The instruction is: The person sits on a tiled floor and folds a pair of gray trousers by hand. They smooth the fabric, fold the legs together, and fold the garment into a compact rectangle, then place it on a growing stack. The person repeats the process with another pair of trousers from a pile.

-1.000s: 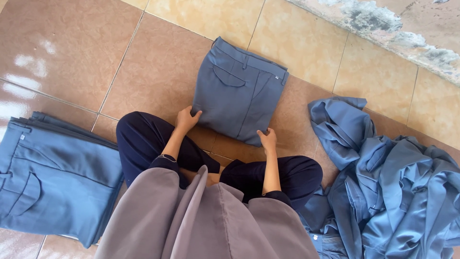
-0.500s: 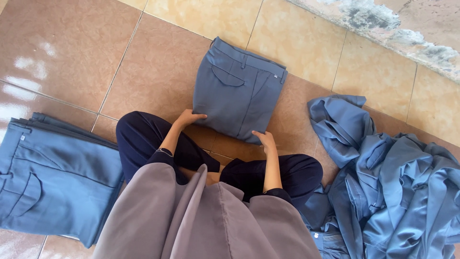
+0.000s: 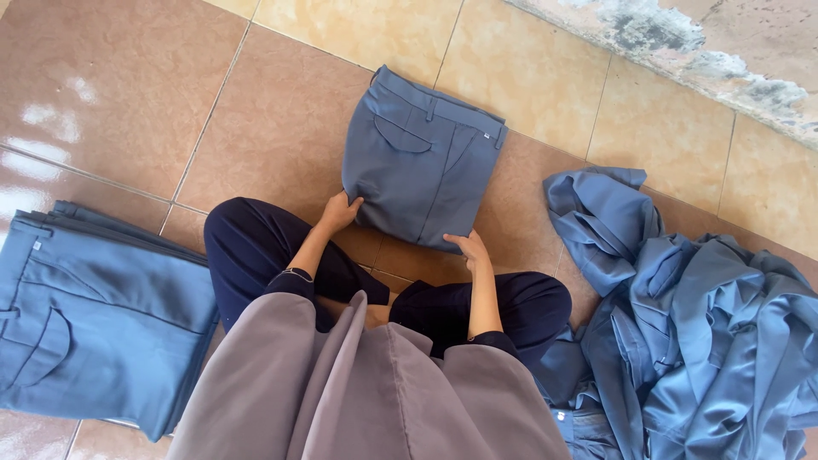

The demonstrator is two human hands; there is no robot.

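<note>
Closest to the camera there's a loose mauve-grey garment (image 3: 366, 392), smooth and drapey, falling in soft folds over the person's front. Under it, crossed legs in dark navy trousers (image 3: 256, 247) with a matte, slightly stretchy look, sitting right on the floor.

Just past the knees, both hands are on the folded grey-blue trousers (image 3: 422, 158). The left hand (image 3: 339, 211) is curled around the near left corner of the bundle, fingers gripping the edge. The right hand (image 3: 467, 249) is closed on the near right corner, pinching the fabric at the bottom edge. The bundle lies flat on the tiled floor (image 3: 281, 111), folded into a neat, roughly rectangular block; it's a woven twill-type cloth with a curved welt pocket, belt loops and the waistband at the far end.

Off to the left lies a stack of folded blue trousers (image 3: 102, 324), same kind of cloth, squared up with layered edges showing. On the right there's a rumpled heap of blue garments (image 3: 707, 324), all creases and loose folds.

The floor is glossy ceramic tile, reddish-brown near and paler tan farther out, with light glare spots. At the far top right runs a rough, weathered concrete strip (image 3: 699, 43), patchy grey and white.
</note>
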